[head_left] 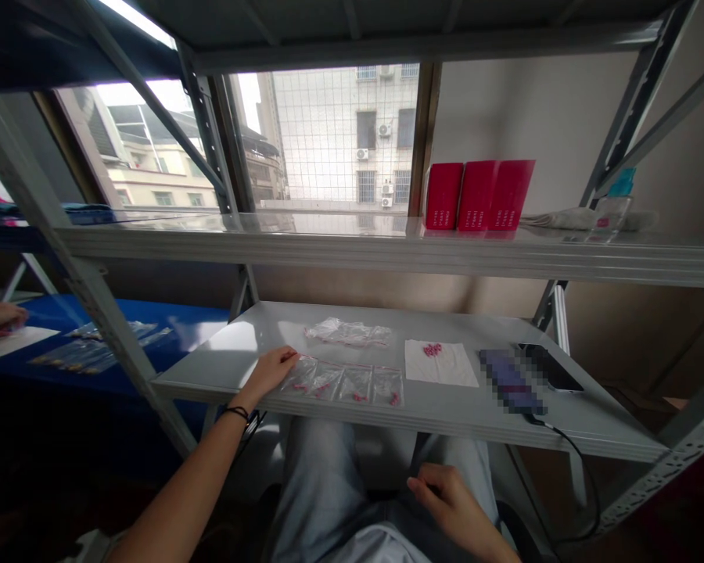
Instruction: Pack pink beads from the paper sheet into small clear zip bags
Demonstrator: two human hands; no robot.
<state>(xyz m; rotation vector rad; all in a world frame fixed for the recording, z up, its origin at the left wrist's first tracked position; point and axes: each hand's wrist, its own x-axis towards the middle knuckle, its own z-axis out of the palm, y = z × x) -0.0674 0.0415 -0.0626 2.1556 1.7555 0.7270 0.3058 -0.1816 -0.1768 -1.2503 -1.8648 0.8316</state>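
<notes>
My left hand (274,369), wearing dark bands at the wrist, is at the upper left corner of a row of small clear zip bags. Its fingers are closed on the edge of the leftmost bag (299,375). The bags lie side by side near the table's front edge, some overlapping, with small pink pieces (359,398) inside them. My right hand (443,496) is over my lap, below the table edge, its fingers curled and no object showing in them. A loose pile of clear bags (349,332) lies behind the row. More pink pieces (432,349) sit on a white sheet (446,371).
Right of the sheet lie a blurred-out phone (510,379) with a cable and a dark phone (548,367). Above the table runs a shelf (328,246) bearing red boxes (478,195) and a bottle (613,207). At far left, another person's hand (0,317) is over a blue table (181,317).
</notes>
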